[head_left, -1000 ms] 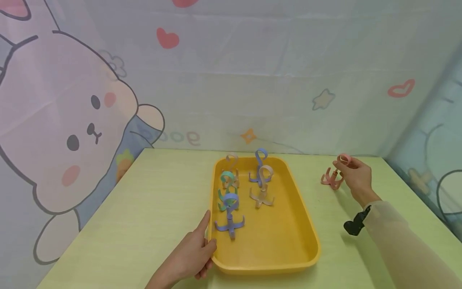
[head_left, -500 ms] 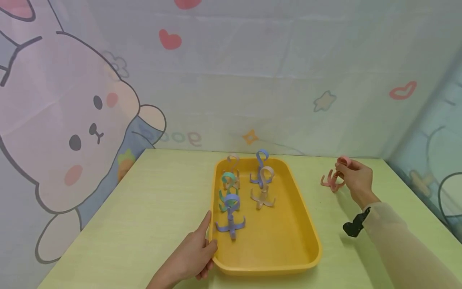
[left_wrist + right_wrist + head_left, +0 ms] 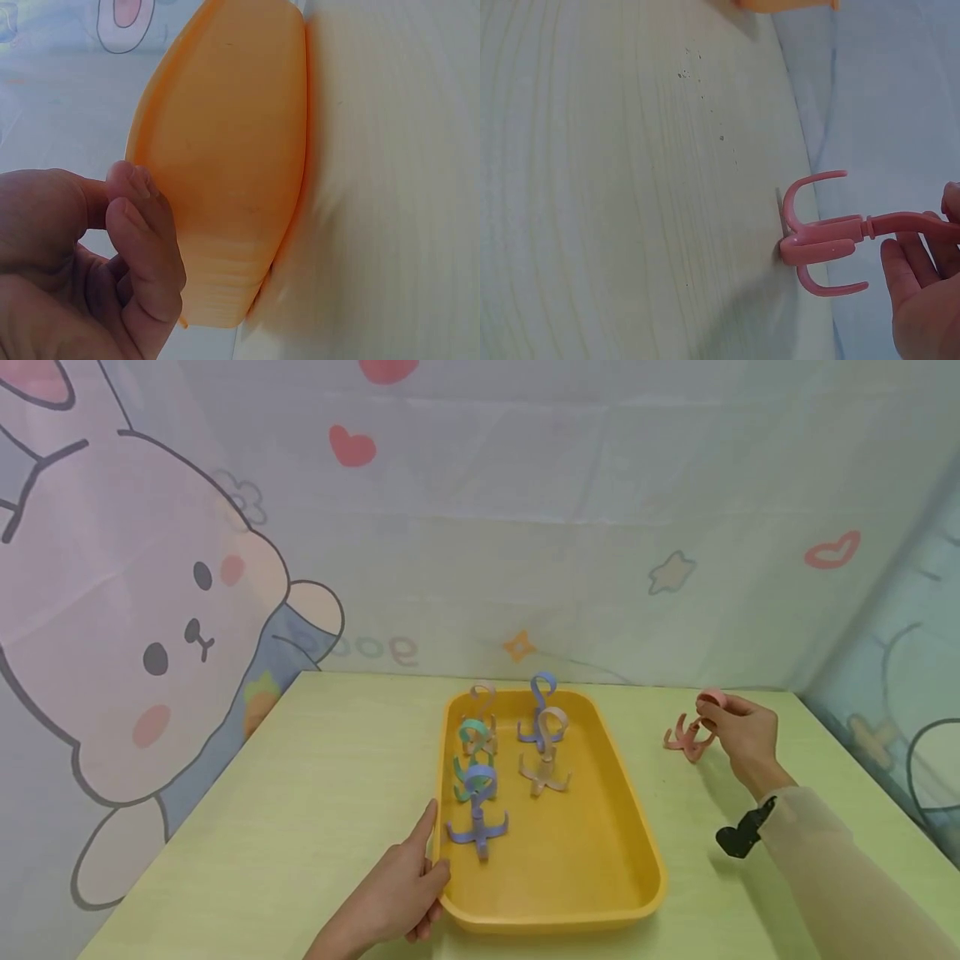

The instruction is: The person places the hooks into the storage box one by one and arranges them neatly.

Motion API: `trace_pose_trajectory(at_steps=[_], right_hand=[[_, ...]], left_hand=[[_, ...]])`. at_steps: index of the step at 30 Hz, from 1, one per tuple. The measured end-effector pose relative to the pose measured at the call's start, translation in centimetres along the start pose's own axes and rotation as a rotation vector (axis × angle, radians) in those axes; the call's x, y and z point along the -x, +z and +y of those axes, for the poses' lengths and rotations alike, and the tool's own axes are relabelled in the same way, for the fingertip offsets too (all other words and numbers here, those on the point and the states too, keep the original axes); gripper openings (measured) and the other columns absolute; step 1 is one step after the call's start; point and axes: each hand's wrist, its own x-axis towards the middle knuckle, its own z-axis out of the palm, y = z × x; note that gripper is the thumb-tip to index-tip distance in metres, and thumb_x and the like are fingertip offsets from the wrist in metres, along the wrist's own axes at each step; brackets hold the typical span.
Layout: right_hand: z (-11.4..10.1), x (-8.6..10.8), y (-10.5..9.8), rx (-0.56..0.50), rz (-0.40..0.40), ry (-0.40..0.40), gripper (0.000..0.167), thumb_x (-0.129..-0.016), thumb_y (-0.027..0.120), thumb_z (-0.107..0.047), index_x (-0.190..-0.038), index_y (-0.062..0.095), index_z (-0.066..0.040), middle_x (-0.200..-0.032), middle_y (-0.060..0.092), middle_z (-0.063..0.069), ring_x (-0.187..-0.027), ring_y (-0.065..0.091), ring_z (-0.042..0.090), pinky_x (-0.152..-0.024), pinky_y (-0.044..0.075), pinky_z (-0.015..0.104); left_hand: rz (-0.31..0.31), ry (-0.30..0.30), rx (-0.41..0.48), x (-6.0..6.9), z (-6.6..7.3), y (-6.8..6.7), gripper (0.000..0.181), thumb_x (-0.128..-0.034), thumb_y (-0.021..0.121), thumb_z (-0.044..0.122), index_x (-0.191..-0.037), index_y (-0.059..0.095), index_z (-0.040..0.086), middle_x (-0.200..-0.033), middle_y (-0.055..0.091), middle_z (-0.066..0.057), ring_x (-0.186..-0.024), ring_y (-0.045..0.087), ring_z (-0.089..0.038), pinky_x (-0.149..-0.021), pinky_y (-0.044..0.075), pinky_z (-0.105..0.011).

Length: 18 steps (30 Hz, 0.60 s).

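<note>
A pink multi-prong hook [image 3: 687, 742] is at the right side of the table. My right hand [image 3: 748, 737] pinches its curved upper end, and its prongs point up. In the right wrist view the base of the pink hook [image 3: 821, 240] meets the tabletop, with fingers [image 3: 911, 274] near its stem. At the near left corner of a yellow tray [image 3: 581, 868], my left hand [image 3: 393, 893] grips the rim, thumb over the edge and index finger along the outside. The left wrist view has curled fingers [image 3: 146, 240] against the tray's outer wall [image 3: 225, 135].
Inside the tray several similar hooks stand upright: blue [image 3: 478, 831], green [image 3: 472, 772], beige [image 3: 546, 772], another blue [image 3: 540, 731] and a pale one [image 3: 482, 739] at the back left. A printed cloth [image 3: 465, 568] hangs behind the light table [image 3: 300, 827].
The pink hook tips slightly and shifts a little left at its base while the right hand keeps its pinch. My left hand stays on the tray.
</note>
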Motion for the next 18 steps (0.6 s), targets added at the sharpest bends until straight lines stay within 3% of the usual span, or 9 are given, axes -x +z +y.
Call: trace_pose_trajectory(at_steps=[6, 13, 18], right_hand=[[-0.36, 0.39, -0.38, -0.083, -0.056, -0.032, 0.014, -0.092, 0.08, -0.008, -0.096, 0.08, -0.021, -0.08, 0.077, -0.013, -0.075, 0.076, 0.001, -0.071, 0.06, 0.016], [-0.52, 0.75, -0.71, -0.282, -0.296, -0.083, 0.018, -0.094, 0.073, 0.002, -0.106, 0.083, -0.008, -0.09, 0.082, 0.001, -0.084, 0.081, 0.012, -0.08, 0.063, 0.026], [-0.8, 1.04, -0.32, -0.309, -0.4, -0.089, 0.019, -0.096, 0.071, 0.003, -0.11, 0.081, -0.003, -0.096, 0.083, 0.005, -0.089, 0.081, 0.015, -0.085, 0.063, 0.029]], left_hand=[[0.0, 0.0, 0.003, 0.01, -0.12, 0.06, 0.082, -0.1065, 0.048, 0.013, -0.169, -0.003, 0.003, -0.06, 0.06, -0.003, -0.041, 0.051, -0.012, -0.041, 0.047, -0.027], [0.0, 0.003, 0.006, -0.07, -0.17, 0.02, 0.082, -0.1069, 0.048, 0.013, -0.169, -0.004, 0.003, -0.059, 0.06, -0.003, -0.04, 0.051, -0.012, -0.041, 0.047, -0.027], [0.001, 0.009, -0.001, -0.07, -0.13, 0.04, 0.082, -0.1065, 0.048, 0.012, -0.169, -0.004, 0.002, -0.059, 0.06, -0.003, -0.04, 0.051, -0.012, -0.041, 0.047, -0.027]])
